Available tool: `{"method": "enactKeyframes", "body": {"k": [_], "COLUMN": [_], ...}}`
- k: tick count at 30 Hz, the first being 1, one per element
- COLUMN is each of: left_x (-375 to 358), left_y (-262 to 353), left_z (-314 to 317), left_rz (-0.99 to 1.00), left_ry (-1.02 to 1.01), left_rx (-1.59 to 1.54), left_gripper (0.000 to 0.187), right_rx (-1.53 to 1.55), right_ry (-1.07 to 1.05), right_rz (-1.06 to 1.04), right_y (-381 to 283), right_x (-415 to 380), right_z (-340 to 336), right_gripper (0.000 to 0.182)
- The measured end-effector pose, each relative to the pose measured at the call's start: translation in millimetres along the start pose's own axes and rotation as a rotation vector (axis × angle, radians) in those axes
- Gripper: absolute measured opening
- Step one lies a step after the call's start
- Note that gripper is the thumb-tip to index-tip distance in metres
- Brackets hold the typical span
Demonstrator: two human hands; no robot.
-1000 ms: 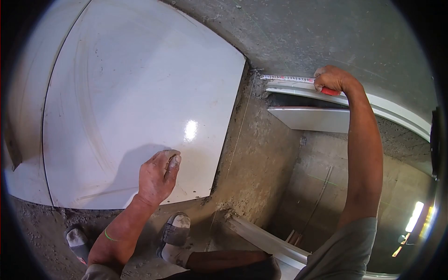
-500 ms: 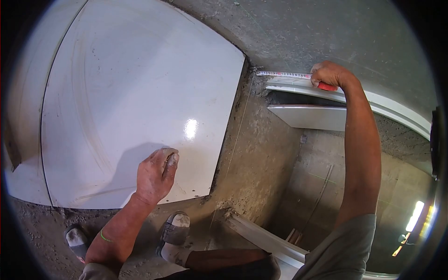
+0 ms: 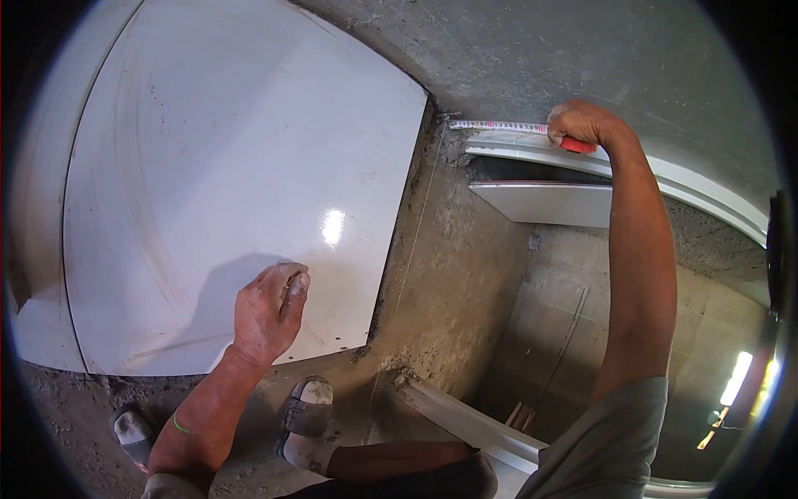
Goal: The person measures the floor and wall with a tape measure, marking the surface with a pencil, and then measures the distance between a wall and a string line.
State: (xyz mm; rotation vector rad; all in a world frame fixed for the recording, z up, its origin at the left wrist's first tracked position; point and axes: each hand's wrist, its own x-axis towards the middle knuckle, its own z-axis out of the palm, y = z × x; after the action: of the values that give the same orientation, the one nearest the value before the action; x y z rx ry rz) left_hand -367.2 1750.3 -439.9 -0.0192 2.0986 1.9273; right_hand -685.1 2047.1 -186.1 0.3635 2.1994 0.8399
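Note:
My right hand is wrapped round a red tape measure. Its white blade runs out leftward along a white frame piece at the foot of the grey wall, and the blade's end lies near the corner of a large white tile. Over the lower right part of that tile is my left hand, its fingers curled and pinched together. Whatever sits between the thumb and fingers, if anything, is too small to make out.
A tilted white panel sits below the frame piece. Another white frame bar lies at lower centre. Rough bare concrete borders the tile. My sandalled foot stands below the tile's edge. A bright lamp glows at right.
The whole view has shifted slightly, so everything sits a little further left. Both hands keep the same hold and nearly the same place relative to the tile and frame.

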Motion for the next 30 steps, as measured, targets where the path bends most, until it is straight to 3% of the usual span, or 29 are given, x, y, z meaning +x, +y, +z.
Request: {"method": "enactKeyframes", "body": {"k": [20, 30], "left_x": [0.7, 0.5], "left_y": [-1.6, -3.6], "left_z": [0.0, 1.4], "left_rz": [0.074, 0.020], "left_ry": [0.011, 0.002], "left_rx": [-0.004, -0.003], "left_gripper": [0.014, 0.013], "right_rx": [0.012, -0.050], "right_ry": [0.026, 0.031], "right_rz": [-0.008, -0.035], "right_y": [-0.2, -11.0], "right_x": [1.5, -13.3], "right_z": [0.1, -6.5], "right_gripper": [0.043, 0.047]}}
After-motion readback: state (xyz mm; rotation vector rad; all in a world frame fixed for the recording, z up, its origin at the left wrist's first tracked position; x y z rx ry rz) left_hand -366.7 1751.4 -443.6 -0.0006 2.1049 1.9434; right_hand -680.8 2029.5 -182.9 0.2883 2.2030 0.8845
